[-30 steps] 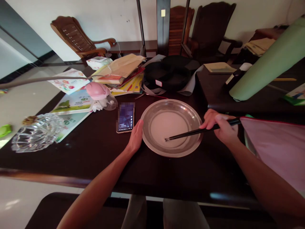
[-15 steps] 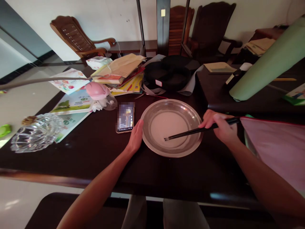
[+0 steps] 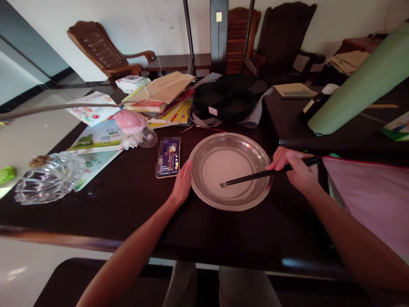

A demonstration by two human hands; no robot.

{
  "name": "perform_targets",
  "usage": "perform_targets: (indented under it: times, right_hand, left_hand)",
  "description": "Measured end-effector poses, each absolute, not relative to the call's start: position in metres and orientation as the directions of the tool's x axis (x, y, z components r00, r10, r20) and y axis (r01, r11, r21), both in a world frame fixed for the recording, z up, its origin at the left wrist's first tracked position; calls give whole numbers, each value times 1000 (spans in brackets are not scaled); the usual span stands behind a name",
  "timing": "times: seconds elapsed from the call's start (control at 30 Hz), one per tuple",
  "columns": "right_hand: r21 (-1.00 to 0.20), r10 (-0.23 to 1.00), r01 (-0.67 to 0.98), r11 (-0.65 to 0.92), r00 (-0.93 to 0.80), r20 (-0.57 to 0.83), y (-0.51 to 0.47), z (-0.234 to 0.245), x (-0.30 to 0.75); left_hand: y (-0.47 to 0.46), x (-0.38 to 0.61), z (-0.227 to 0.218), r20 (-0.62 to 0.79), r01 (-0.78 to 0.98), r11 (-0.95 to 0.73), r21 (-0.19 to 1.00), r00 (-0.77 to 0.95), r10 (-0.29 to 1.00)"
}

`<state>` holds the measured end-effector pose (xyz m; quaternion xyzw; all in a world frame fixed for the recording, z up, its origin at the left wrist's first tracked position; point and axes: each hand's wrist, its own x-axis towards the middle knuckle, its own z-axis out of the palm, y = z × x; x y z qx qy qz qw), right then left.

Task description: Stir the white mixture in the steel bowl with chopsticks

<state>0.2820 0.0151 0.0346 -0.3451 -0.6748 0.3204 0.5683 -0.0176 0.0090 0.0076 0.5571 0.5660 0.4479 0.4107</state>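
A round metal plate [image 3: 259,153] holding a pale white liquid [image 3: 220,166] sits on the dark table [image 3: 134,204]. My left hand [image 3: 182,183] rests flat against the plate's left rim with fingers together. My right hand [image 3: 295,168] grips a pair of black chopsticks [image 3: 255,175] at the plate's right side. Their tips reach into the liquid near the plate's middle.
A phone [image 3: 168,158] lies just left of the plate. Further left are a pink-lidded bottle [image 3: 132,125], booklets [image 3: 96,138] and a glass dish [image 3: 47,177]. Behind stand stacked books [image 3: 161,100] and a black bag [image 3: 226,100]. A green roll [image 3: 361,85] and pink cloth [image 3: 373,196] are at right.
The chopstick tips have shifted very slightly within the liquid and my right hand has edged a little. The phone screen shows a different picture. My left hand has stayed put.
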Motion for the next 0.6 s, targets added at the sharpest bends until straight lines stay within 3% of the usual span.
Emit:
perform_targets:
  times: [0.13, 0.23, 0.37, 0.47, 0.6]
  right_hand:
    - [-806, 845, 277, 523, -295, 447, 11, 37, 278]
    - [-812, 863, 294, 504, -155, 480, 14, 39, 282]
    - [-829, 829, 107, 549, 52, 556, 21, 37, 289]
    - [-832, 833, 48, 552, -52, 550, 20, 37, 287]
    - [-818, 837, 215, 534, -271, 476, 12, 38, 278]
  left_hand:
    - [9, -18, 7, 37, 269, -23, 963, -47, 998]
    - [9, -18, 6, 39, 269, -25, 963, -45, 998]
    - [9, -18, 6, 53, 266, -39, 963, -47, 997]
    - [9, -18, 7, 49, 264, -36, 964, -43, 998]
    - [9, -18, 9, 29, 267, -15, 964, -50, 998]
